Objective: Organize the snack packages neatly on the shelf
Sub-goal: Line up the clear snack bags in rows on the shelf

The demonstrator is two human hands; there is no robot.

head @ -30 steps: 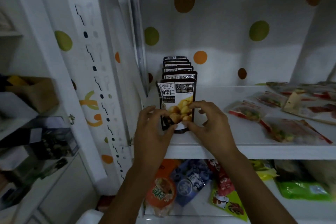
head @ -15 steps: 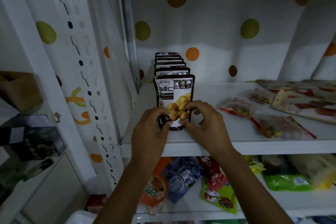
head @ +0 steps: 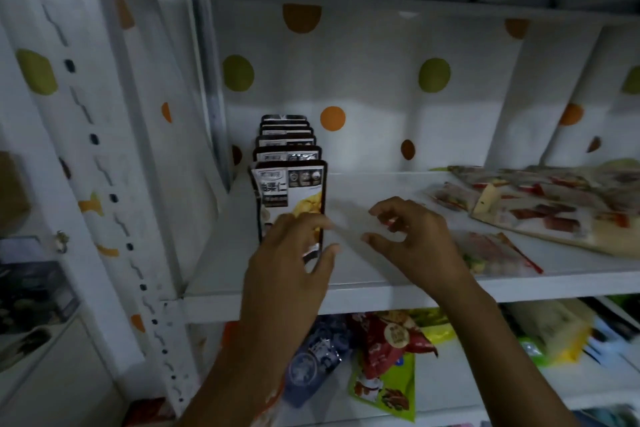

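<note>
**Middle level.** The white metal shelf board spans the centre of the frame. At its left end, centre-left of the frame, a row of black-and-white foil snack pouches stands upright. The pouches stand one behind another, running toward the white polka-dot back panel. The front pouch, printed with yellow kernels, stands upright near the board's front edge.

**Left hand**. It is raised in front of the lower half of the front pouch, with fingers extended and relaxed and the thumb spread to the right. It grips nothing. Whether the fingertips touch the pouch cannot be told.

**Right hand**. It is just right of the front pouch and clear of it, with fingers loosely curled and holding nothing.

**Right of frame.** Flat clear-film snack packets lie loose on the same board.

**Lower centre.** A red snack bag, a green snack bag and a blue snack bag lie on the level below.
</note>
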